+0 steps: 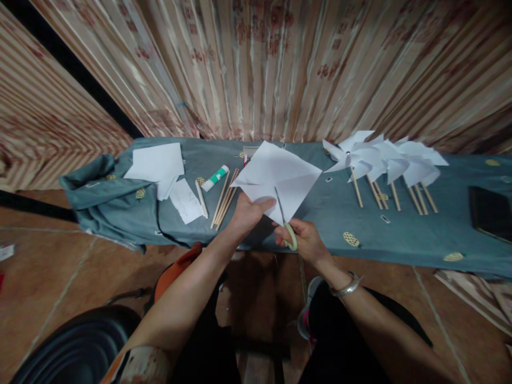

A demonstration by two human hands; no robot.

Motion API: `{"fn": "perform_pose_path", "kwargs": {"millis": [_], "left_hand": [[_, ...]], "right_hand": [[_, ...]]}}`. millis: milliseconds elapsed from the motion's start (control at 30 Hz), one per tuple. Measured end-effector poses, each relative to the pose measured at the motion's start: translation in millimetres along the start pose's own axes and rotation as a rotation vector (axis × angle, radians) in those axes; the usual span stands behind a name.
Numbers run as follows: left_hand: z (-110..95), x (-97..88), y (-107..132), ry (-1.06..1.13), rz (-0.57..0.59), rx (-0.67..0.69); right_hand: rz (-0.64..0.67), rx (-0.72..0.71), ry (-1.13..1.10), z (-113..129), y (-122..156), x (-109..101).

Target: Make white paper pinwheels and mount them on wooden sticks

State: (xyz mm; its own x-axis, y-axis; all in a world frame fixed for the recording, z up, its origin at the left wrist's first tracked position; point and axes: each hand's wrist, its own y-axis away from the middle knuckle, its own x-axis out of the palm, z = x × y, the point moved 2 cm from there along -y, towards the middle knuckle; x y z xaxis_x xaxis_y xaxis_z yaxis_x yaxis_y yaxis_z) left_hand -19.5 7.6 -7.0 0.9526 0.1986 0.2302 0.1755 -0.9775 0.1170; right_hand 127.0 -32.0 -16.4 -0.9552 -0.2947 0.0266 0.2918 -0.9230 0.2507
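A white square sheet of paper (288,170) is held up over the cloth-covered table, one corner toward me. My left hand (250,212) grips its lower left side, thumb on top and fingers underneath. My right hand (302,237) is closed around the pale green handle of a pair of scissors (291,236). Their dark blade lies over the sheet, running from the near corner toward the middle. Left of the sheet lie several wooden sticks (226,200), a green and white glue stick (215,178) and a white pen-like stick (201,198).
Several finished paper pinwheels (360,154) on wooden sticks lie at the right. Farther right is a dark flat device (491,210). White paper sheets (158,162) and a slip with writing (186,201) lie left. A pleated curtain (256,69) hangs behind the table (320,234).
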Motion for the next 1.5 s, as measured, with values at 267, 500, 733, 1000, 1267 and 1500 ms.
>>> {"fn": "perform_pose_path", "kwargs": {"millis": [267,500,733,1000,1267,1500], "left_hand": [[1,0.0,-1,0.039,-0.016,-0.005],[2,-0.2,-1,0.032,-0.021,0.003],[-4,-4.8,-5,0.010,-0.029,0.065],[-19,-24.4,-25,-0.018,-0.106,0.181],[-14,-21.6,-21,-0.041,-0.024,0.115],[2,-7.0,-2,-0.166,0.158,-0.103]], "right_hand": [[-0.019,0.006,-0.018,-4,-1,1],[-0.016,0.014,-0.007,-5,-3,1],[0.079,0.019,-0.029,-11,2,1],[0.289,0.157,0.093,3,12,-30],[-0.241,-0.078,-0.032,6,-4,-86],[-0.331,-0.152,-0.133,24,-10,-109]]}}
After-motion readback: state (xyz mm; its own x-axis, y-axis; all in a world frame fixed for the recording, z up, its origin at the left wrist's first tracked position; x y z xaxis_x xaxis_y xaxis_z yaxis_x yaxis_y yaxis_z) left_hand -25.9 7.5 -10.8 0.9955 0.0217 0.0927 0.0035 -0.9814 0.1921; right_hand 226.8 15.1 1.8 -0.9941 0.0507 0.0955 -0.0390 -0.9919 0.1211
